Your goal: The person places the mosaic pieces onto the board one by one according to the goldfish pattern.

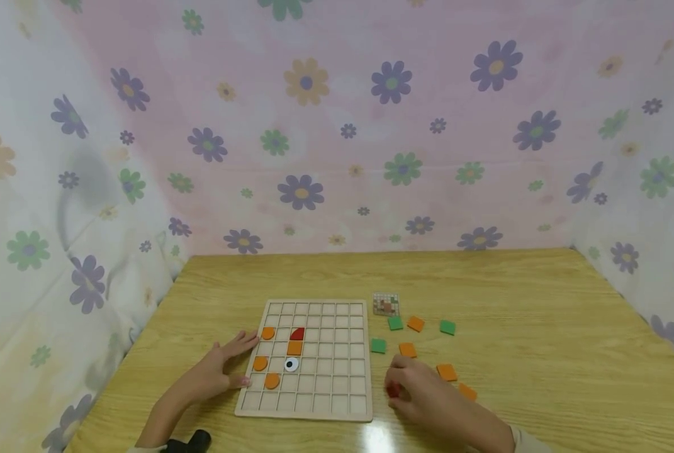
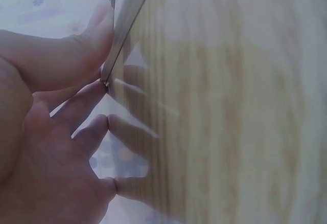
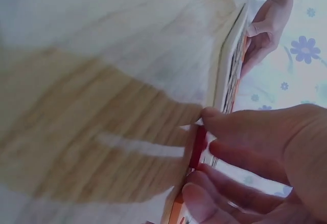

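Note:
A square wooden grid board [image 1: 339, 366] lies on the table. My left hand [image 1: 212, 371] rests at its left edge with the fingers spread, the thumb touching the rim in the left wrist view. Right of the board, my right hand [image 1: 427, 391] pinches a red tile [image 3: 198, 147] low at the tabletop; the fingers partly hide it. On the board sit orange round pieces [image 1: 272, 380], an orange square [image 1: 294, 348], a red piece with a curved side [image 1: 297, 334] and a white eye piece [image 1: 291, 364].
Green tiles [image 1: 447, 328] and orange tiles [image 1: 447, 372] lie loose on the table around the right hand. A small card with a grid picture [image 1: 386, 304] lies by the board's top right corner. A black object [image 1: 192, 442] is at my left wrist. Flowered cloth surrounds the table.

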The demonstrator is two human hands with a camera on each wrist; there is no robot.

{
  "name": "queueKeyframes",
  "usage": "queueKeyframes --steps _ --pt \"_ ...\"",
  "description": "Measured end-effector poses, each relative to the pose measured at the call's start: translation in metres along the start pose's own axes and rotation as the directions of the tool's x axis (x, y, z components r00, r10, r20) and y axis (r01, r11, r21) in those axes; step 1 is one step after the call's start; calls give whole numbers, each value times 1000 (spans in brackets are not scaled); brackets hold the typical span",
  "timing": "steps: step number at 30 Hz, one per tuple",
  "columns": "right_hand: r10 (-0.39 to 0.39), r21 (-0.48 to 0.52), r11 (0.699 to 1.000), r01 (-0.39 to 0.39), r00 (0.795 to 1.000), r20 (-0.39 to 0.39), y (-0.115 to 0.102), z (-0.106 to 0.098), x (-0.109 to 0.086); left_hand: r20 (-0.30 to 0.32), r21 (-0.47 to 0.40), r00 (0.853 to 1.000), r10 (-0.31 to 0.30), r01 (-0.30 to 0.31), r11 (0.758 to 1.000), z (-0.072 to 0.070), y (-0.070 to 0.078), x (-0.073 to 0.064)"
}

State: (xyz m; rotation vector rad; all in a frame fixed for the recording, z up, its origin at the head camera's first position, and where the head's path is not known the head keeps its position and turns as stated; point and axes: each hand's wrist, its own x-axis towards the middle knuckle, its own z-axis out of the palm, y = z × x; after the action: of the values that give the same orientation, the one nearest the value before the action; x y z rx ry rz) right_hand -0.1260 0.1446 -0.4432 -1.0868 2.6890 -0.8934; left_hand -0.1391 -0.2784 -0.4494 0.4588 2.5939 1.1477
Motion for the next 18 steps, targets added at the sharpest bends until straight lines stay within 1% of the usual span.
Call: queueKeyframes --steps 2,3,9,12,14,18 --pt "16 -10 1000 -16 1000 2 -1 -1 0 -3 10 1000 2 -2 1000 0 -1 -1" --pt "12 -17 1000 -12 1000 0 -2 -1 0 -5 14 1000 3 -3 1000 0 -1 -1" --pt "-45 -40 998 45 999 -4 -4 0 4 -9 32 1000 -14 14 999 -2 0 -4" --pt "-33 -28 999 33 999 0 -4 -1 8 -10 40 1000 -15 15 999 -2 0 -4" --pt "-6 -10 1000 6 1000 0 -4 -2 10 -10 47 1000 -11 11 999 -2 0 -3" --pt "22 28 999 -22 1000 -8 -5 -6 13 0 54 1000 -5 5 999 -2 0 1"
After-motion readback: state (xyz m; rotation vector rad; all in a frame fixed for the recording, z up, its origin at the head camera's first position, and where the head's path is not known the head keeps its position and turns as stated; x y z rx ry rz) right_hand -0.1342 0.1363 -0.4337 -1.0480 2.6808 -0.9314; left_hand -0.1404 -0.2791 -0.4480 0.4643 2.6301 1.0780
